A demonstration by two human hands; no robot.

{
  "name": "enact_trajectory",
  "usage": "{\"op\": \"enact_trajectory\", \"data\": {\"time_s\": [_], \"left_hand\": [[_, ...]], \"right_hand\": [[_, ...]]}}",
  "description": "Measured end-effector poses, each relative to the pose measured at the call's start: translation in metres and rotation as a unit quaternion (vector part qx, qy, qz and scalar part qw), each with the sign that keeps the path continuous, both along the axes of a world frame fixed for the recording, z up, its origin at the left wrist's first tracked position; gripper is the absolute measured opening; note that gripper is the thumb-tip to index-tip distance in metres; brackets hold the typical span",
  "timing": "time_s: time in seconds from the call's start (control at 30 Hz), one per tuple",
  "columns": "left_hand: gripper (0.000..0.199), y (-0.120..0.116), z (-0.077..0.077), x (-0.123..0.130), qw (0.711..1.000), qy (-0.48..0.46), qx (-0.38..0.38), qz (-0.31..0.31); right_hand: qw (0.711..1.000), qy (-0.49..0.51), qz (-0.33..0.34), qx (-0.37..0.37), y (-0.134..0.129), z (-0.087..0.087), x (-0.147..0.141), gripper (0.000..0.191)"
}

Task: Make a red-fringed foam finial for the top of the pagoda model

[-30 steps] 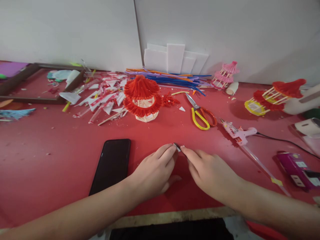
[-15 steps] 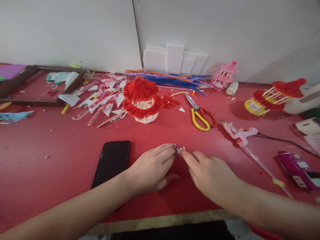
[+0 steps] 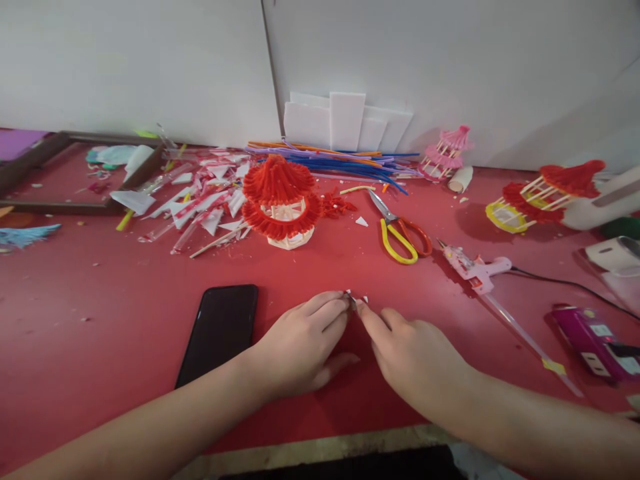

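Head view: both hands rest low over the red tabletop (image 3: 125, 313), fingertips nearly meeting at a thin dark tool (image 3: 352, 298). The left hand (image 3: 306, 343) has its fingers bent and pressed together, their tips at the tool's far end, with the thumb held apart; what they pin is hidden. The right hand (image 3: 423, 357) is curled, its index finger reaching onto the tool's near end; whether the thumb pinches from below cannot be told. Tiny white scraps (image 3: 365, 299) lie just beyond the fingertips.

Left of the left hand lies a black phone (image 3: 220, 330), the left forearm crossing close to its near end. Beyond the left hand, a red tiered model (image 3: 280, 183) stands upright, partly blocking a heap of plastic and white scraps (image 3: 205, 193). Beyond the right hand lie scissors (image 3: 391, 217), slightly open; to its right, a pink glue gun (image 3: 477, 270), then a purple box (image 3: 595, 340). Farther beyond both hands are coloured stems (image 3: 340, 163) and white panels (image 3: 347, 121).
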State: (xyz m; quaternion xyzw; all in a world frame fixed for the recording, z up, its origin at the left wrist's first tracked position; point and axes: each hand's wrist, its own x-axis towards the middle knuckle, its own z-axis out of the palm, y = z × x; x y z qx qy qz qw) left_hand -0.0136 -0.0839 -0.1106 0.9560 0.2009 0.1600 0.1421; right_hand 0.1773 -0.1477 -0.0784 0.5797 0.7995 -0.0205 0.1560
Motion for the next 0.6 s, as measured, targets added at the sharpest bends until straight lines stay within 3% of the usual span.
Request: {"op": "enact_trajectory", "data": {"time_s": [0.6], "left_hand": [[0.049,-0.006,0.004,0.006,0.999,0.03,-0.023,0.013]], "right_hand": [[0.993,0.004,0.024,0.115,-0.019,-0.014,0.004,0.064]]}}
